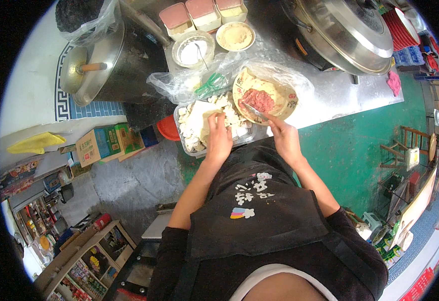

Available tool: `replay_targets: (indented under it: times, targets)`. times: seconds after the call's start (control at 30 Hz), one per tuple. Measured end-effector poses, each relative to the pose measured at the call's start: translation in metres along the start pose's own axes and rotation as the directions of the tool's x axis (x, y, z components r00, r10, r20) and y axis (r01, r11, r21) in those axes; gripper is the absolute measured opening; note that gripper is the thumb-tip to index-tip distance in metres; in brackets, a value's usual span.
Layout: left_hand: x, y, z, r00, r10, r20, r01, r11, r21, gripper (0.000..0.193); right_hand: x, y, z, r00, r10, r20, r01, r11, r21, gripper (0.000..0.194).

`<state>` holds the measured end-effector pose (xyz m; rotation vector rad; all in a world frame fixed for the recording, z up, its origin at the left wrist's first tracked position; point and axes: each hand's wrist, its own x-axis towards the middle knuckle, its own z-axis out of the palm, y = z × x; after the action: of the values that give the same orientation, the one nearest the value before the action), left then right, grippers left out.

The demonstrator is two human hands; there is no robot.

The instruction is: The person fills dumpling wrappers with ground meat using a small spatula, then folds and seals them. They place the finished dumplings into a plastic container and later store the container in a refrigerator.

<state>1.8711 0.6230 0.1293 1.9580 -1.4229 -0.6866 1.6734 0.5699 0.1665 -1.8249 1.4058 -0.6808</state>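
My right hand (285, 137) grips a thin metal spreader (256, 112), whose blade reaches into pink minced meat (258, 100) in a patterned bowl (285, 90). The bowl stands partly within a clear plastic bag (298, 77). At the left, my left hand (219, 137) is over a clear plastic tray (189, 148) full of folded dumplings (194, 129). Pale dough wrappers (203, 113) lie beside and under its fingers; whether the fingers pinch one cannot be told. Behind the tray, another clear bag (174, 84) lies around something green.
Behind the bags are a bowl of white powder (192, 49) with a spoon, a bowl of tan powder (235, 36) and lidded seasoning boxes (206, 19). A large lidded metal pot (343, 34) stands back right. Another large pot (110, 67) is at the left, above cardboard boxes (95, 145).
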Motion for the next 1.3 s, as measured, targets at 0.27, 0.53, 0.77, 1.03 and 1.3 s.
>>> replay_targets:
  times: [0.27,0.53,0.77,1.03,1.3]
  targets:
    - [0.029,-0.022,-0.037,0.973,0.228,-0.016,-0.195,0.864,0.463,0.027,0.009,0.010,0.006,0.995,-0.104,0.013,0.104,0.989,-0.101,0.026]
    - [0.031,-0.025,-0.039,0.967,0.243,0.073,-0.248,0.844,0.475,0.019,0.010,0.024,0.001,0.946,0.314,0.076,-0.320,0.884,0.339,0.026]
    - [0.027,-0.040,-0.057,0.977,0.213,0.031,-0.215,0.968,0.128,0.013,0.003,0.022,0.001,0.986,0.163,0.022,-0.164,0.965,0.205,0.025]
    - [0.031,-0.040,-0.046,0.908,-0.165,0.386,0.325,-0.303,-0.896,0.043,0.002,0.007,-0.015,0.799,0.376,0.470,-0.582,0.284,0.762,0.029]
    - [0.037,-0.023,-0.048,0.950,-0.308,0.057,0.255,0.653,-0.713,0.046,-0.002,-0.015,-0.022,0.871,0.370,0.322,-0.475,0.474,0.741,0.028]
